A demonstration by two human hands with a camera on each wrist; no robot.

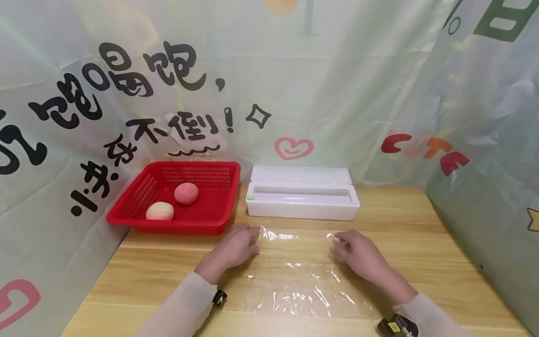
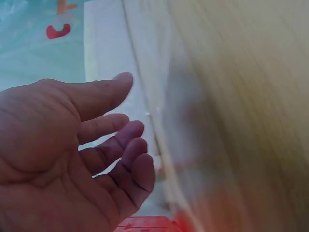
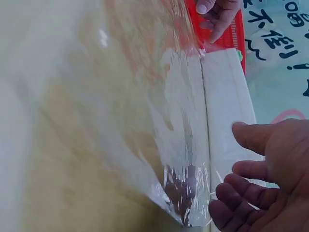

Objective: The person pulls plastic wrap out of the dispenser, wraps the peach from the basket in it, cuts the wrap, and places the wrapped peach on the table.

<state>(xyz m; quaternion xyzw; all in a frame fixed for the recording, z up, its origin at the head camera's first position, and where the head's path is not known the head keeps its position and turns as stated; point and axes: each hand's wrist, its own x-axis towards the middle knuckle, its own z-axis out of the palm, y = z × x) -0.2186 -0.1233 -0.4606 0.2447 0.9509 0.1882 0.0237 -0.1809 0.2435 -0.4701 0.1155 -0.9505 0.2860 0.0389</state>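
A sheet of clear cling film lies on the wooden table between the two hands, wrinkled and shiny toward its near edge. My left hand is by its far left corner, fingers loosely bent and thumb apart. At the far right corner is my right hand, also with relaxed fingers and a gap before the thumb. In the wrist views neither the left palm nor the right palm holds anything. Whether any fingertip touches the film, I cannot tell.
Behind the film stands a white cling film box, its lid raised. To its left a red plastic basket holds a pink round item and a paler one. A printed cloth hangs behind and at the sides.
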